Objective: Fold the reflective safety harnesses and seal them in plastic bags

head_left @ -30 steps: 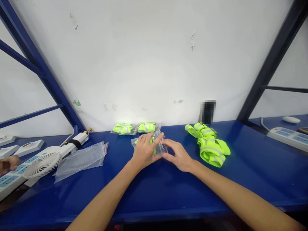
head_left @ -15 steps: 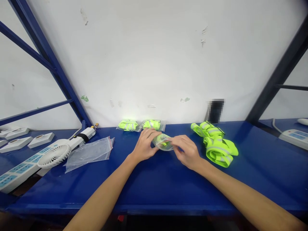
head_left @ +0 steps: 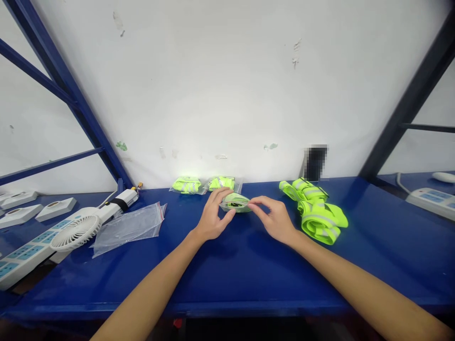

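A clear zip bag (head_left: 237, 203) with a folded neon-yellow reflective strap inside lies at the middle of the table, its mouth towards me. My left hand (head_left: 214, 217) holds the bag's left side, fingers over the far side and thumb at the near edge. With thumb and forefinger, my right hand (head_left: 273, 217) pinches the right end of the bag's opening. Beyond my hands, two bagged yellow bundles, one on the left (head_left: 187, 185) and one on the right (head_left: 221, 183), rest against the wall. Loose reflective straps (head_left: 322, 222) with grey stripes lie right of my right hand.
Flat clear zip bags (head_left: 130, 228) lie on the left of the blue table (head_left: 227, 279). Beside them are a white fan (head_left: 76, 232) and a long power strip (head_left: 31, 251). A dark, pixelated upright object (head_left: 315, 163) leans on the wall. Blue frame posts flank the table.
The bag has come down flatter on the table, its mouth now facing me. My right fingers have drawn to its right corner, and my left thumb has moved to its near edge.
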The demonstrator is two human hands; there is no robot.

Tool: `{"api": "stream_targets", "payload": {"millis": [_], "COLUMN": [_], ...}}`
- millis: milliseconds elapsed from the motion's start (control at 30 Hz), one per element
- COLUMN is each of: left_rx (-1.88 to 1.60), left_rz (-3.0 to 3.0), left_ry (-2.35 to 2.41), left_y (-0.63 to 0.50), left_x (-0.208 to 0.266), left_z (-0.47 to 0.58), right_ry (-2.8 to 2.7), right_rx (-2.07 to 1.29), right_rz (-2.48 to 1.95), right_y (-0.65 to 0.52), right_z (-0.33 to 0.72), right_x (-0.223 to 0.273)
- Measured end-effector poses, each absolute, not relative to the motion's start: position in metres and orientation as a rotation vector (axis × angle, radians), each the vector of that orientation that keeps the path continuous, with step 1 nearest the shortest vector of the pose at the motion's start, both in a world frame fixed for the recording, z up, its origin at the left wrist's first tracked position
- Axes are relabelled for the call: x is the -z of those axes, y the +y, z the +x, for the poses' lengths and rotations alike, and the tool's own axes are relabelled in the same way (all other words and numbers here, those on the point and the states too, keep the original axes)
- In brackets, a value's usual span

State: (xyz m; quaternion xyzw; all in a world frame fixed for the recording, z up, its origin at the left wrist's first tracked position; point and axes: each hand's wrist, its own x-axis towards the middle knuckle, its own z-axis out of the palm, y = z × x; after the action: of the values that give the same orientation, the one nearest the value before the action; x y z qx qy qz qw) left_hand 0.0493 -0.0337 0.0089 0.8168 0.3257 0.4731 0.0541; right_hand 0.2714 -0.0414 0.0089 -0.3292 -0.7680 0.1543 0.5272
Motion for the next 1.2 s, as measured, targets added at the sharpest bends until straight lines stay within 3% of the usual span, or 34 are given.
{"api": "stream_targets", "payload": {"millis": [100,200,367,533,800,967,1200], "left_rx": [-1.611,-1.534,-1.438,-1.449,-1.275,-1.199,-1.234], "left_rz": [2.283,2.087,1.813,1.671,2.072,2.362,2.103], "left_ry": [0.943,0.989,0.986,1.010,1.009,0.934,0.956], "left_y": [-0.042,-0.041,-0.026,-0.016,-0.033,-0.038,-0.039], "left_x": [-0.012,-0.007,0.003,0.003,0.000,-0.001,-0.005], "left_z": [0.061,0.064,0.062,0.059,0.060,0.061,0.064], "right_ry": [-1.727,-1.570,-1.408,-1.521,-2.067,-2.129,-2.120], "right_rx": [-0.700,-1.021,-1.180,-1.041,-0.266,-0.302,-0.377], "right_rz": [-0.889,-0.870,-0.905,-0.948,-1.036,-0.955,-0.978], "right_y": [-0.036,-0.027,-0.016,-0.016,-0.037,-0.044,-0.041], "right_z": [0.270,0.267,0.265,0.266,0.270,0.268,0.270], "right_x": [-0.005,0.000,0.004,0.004,-0.004,-0.011,-0.007]}}
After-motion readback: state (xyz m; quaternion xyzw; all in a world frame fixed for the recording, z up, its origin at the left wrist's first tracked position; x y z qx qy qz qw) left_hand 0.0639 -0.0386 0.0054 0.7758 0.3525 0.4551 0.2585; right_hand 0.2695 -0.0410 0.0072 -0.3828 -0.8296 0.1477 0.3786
